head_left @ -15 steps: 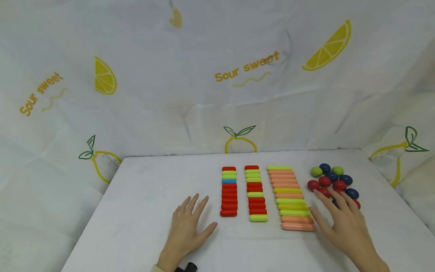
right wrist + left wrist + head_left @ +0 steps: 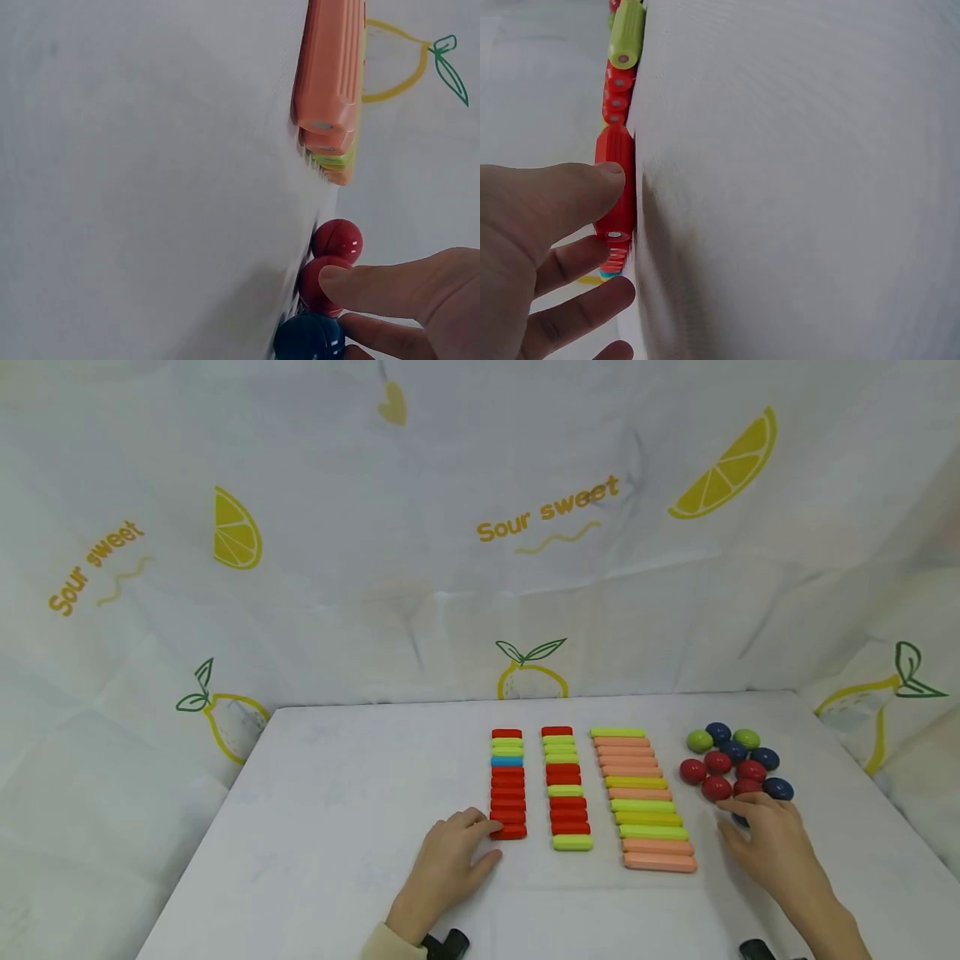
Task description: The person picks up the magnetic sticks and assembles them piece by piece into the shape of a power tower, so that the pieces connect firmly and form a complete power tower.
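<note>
Red stick [image 2: 512,832], nearest in the left row [image 2: 507,782]: the left hand [image 2: 448,860], earlier clear of it, touches its left end, thumb apart. The right hand [image 2: 772,843], less spread than before, is by the balls [image 2: 751,770], thumb and finger apart; its wrist view bares a blue ball [image 2: 309,337] the head view mostly hides.

"Sour sweet" [image 2: 547,512], printed twice, on white cloth [image 2: 337,635]

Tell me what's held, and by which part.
Left hand grips nothing: its thumb is apart from the nearest red bar. Right hand: cannot be told.
</note>
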